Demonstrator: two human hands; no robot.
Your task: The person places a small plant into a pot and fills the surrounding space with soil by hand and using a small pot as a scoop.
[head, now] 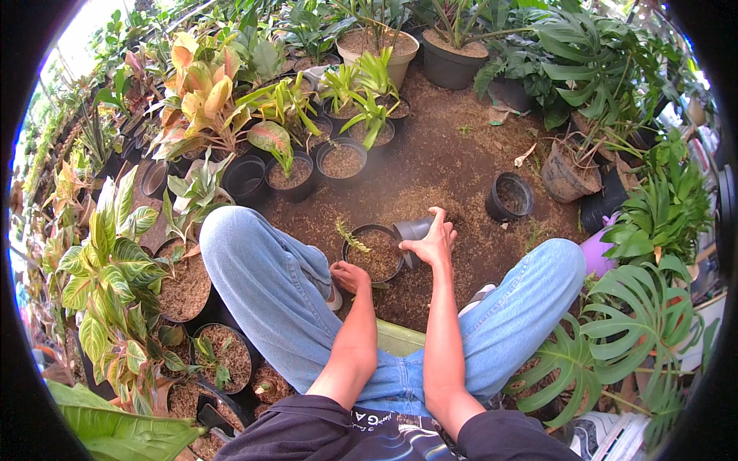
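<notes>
A black plastic pot [345, 251] filled with brown, fibrous potting mix stands on the ground between my feet. A small green sprig [351, 237] leans over its left side. My left hand [351, 278] is beside this pot at its lower left, fingers bent; whether it grips the rim cannot be made out. Over the pot's right edge, a smaller dark grey pot [412, 230] lies tipped on its side. My right hand [435, 239] is against it, thumb across its near part and the other fingers spread; how firmly it holds is unclear.
A black pot [509, 197] stands on the soil to the right, near a worn pot [571, 173] with a plant. Several potted plants line the left, including a soil-filled pot [341, 159] and a pot without a plant [244, 177]. Monstera leaves [640, 322] spread beside my right knee.
</notes>
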